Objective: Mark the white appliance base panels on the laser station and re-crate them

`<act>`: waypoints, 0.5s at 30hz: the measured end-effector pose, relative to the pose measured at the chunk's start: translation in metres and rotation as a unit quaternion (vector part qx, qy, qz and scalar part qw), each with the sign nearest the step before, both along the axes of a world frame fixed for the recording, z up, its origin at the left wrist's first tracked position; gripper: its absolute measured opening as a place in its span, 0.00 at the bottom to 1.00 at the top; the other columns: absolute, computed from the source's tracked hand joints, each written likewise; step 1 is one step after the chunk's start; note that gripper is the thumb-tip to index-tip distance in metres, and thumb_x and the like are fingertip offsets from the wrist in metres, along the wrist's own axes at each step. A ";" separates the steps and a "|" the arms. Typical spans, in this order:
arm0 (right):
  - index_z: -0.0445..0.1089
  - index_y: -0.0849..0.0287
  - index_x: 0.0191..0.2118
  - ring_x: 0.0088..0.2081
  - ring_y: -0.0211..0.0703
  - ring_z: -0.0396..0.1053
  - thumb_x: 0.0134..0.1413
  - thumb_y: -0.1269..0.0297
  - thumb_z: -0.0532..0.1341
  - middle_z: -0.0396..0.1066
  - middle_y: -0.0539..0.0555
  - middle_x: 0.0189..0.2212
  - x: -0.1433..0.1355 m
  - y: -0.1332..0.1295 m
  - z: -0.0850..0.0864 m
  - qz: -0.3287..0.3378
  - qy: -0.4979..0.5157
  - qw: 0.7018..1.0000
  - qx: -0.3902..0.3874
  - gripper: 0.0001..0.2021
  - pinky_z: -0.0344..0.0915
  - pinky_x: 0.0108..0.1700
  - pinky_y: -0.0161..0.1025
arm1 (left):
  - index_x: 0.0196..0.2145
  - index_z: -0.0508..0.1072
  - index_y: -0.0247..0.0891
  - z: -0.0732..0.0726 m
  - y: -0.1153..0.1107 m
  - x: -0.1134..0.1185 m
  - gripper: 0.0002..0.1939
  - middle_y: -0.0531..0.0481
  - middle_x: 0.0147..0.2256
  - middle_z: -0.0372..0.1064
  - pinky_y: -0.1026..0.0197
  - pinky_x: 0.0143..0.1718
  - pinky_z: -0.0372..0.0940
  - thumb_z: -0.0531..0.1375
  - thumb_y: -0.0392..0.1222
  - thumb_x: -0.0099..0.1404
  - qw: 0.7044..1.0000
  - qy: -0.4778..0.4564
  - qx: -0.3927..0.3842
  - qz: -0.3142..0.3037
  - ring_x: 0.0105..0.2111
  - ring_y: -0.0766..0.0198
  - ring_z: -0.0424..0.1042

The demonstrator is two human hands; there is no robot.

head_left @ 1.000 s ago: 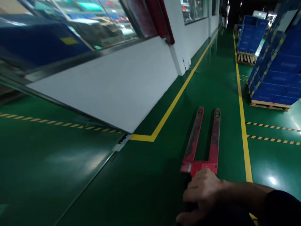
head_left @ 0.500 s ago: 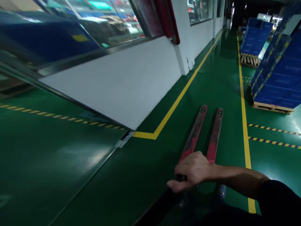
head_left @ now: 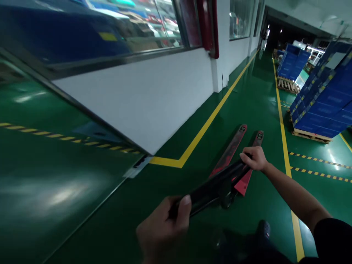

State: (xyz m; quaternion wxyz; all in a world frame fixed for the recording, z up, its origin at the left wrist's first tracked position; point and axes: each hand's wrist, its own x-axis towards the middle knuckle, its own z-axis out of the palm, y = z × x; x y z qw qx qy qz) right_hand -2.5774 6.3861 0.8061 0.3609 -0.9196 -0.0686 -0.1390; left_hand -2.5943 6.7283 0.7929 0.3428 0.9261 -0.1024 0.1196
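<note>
My left hand (head_left: 166, 227) is wrapped round the near end of a black pallet jack handle (head_left: 211, 187), slightly blurred. Its far end is gripped by my right hand (head_left: 255, 158), with the thumb along the top. Beyond and below the handle, two worn red pallet jack forks (head_left: 229, 150) lie low over the green floor, pointing away down the aisle. Nothing rests on the forks. The handle hides part of them and most of the jack's body. A dark shoe (head_left: 264, 229) shows below my right arm.
A white wall (head_left: 143, 99) with windows and a red pipe (head_left: 215, 29) runs along the left. Yellow lines (head_left: 280, 113) border the aisle. Blue boxes (head_left: 321, 106) stand stacked on wooden pallets (head_left: 312, 135) at the right. A glass panel (head_left: 55, 165) fills the near left.
My left hand has come into view on the handle. My right hand and its end of the handle have moved up, away from me and to the right. The view has shifted slightly.
</note>
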 end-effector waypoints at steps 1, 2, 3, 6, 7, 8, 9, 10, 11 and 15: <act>0.58 0.56 0.25 0.24 0.35 0.56 0.72 0.42 0.51 0.57 0.47 0.21 0.011 0.003 0.001 -0.012 0.003 1.000 -0.007 0.27 0.49 0.31 0.38 | 0.31 0.74 0.42 0.000 0.000 0.018 0.18 0.53 0.21 0.67 0.59 0.25 0.58 0.55 0.53 0.75 1.000 -0.006 -0.011 -0.014 0.20 0.60 0.67; 0.56 0.55 0.25 0.24 0.35 0.54 0.72 0.41 0.50 0.55 0.46 0.20 0.022 0.006 0.002 -0.024 0.007 1.000 -0.014 0.28 0.48 0.32 0.39 | 0.31 0.74 0.41 0.000 0.002 0.036 0.19 0.52 0.21 0.68 0.60 0.26 0.58 0.56 0.54 0.75 0.999 -0.015 -0.018 -0.030 0.21 0.60 0.68; 0.55 0.55 0.24 0.24 0.35 0.53 0.72 0.41 0.50 0.53 0.46 0.20 0.034 0.010 0.002 -0.036 0.013 0.999 -0.022 0.28 0.48 0.32 0.39 | 0.30 0.74 0.41 -0.001 0.004 0.055 0.19 0.52 0.21 0.68 0.60 0.26 0.57 0.56 0.55 0.74 0.999 -0.027 -0.021 -0.042 0.22 0.60 0.68; 0.54 0.55 0.24 0.25 0.35 0.53 0.72 0.42 0.49 0.52 0.46 0.21 0.069 0.019 0.001 -0.077 0.026 0.995 -0.050 0.27 0.47 0.33 0.39 | 0.29 0.72 0.41 -0.006 0.012 0.114 0.20 0.49 0.21 0.69 0.59 0.27 0.56 0.56 0.57 0.72 0.997 -0.053 -0.016 -0.058 0.23 0.57 0.70; 0.55 0.55 0.25 0.26 0.35 0.54 0.72 0.42 0.48 0.53 0.46 0.21 0.082 0.021 0.000 -0.091 0.028 0.994 -0.060 0.27 0.48 0.34 0.39 | 0.28 0.72 0.42 -0.009 0.014 0.134 0.20 0.48 0.21 0.68 0.59 0.28 0.56 0.56 0.57 0.71 0.997 -0.056 -0.014 -0.060 0.23 0.56 0.71; 0.57 0.55 0.25 0.26 0.35 0.54 0.73 0.42 0.47 0.54 0.46 0.22 0.094 0.023 -0.002 -0.103 0.032 0.992 -0.071 0.28 0.48 0.34 0.39 | 0.28 0.71 0.42 -0.011 0.015 0.154 0.19 0.47 0.21 0.68 0.59 0.28 0.56 0.55 0.57 0.70 0.996 -0.058 -0.012 -0.061 0.24 0.55 0.71; 0.58 0.56 0.25 0.27 0.36 0.54 0.74 0.42 0.47 0.55 0.46 0.22 0.108 0.024 -0.004 -0.115 0.036 0.989 -0.082 0.28 0.49 0.35 0.39 | 0.28 0.70 0.42 -0.013 0.015 0.173 0.19 0.47 0.21 0.68 0.58 0.29 0.56 0.55 0.57 0.70 0.996 -0.058 -0.012 -0.061 0.24 0.54 0.71; 0.59 0.56 0.26 0.27 0.36 0.54 0.74 0.43 0.47 0.56 0.46 0.23 0.122 0.025 -0.006 -0.128 0.040 0.986 -0.094 0.28 0.49 0.35 0.38 | 0.28 0.70 0.42 -0.015 0.014 0.191 0.19 0.46 0.22 0.68 0.58 0.30 0.56 0.55 0.58 0.69 0.997 -0.056 -0.012 -0.060 0.25 0.54 0.71; 0.61 0.56 0.26 0.28 0.36 0.55 0.75 0.44 0.47 0.57 0.47 0.23 0.135 0.025 -0.009 -0.140 0.045 0.984 -0.105 0.28 0.49 0.36 0.38 | 0.29 0.70 0.42 -0.016 0.012 0.209 0.18 0.46 0.22 0.69 0.58 0.31 0.56 0.56 0.58 0.68 0.997 -0.054 -0.012 -0.058 0.26 0.53 0.71; 0.69 0.57 0.29 0.30 0.36 0.59 0.78 0.46 0.49 0.62 0.47 0.24 0.192 0.024 -0.015 -0.174 0.056 0.974 -0.132 0.28 0.48 0.36 0.38 | 0.30 0.70 0.42 -0.020 0.004 0.277 0.17 0.46 0.25 0.68 0.57 0.35 0.57 0.57 0.58 0.67 0.999 -0.036 0.004 -0.040 0.29 0.54 0.69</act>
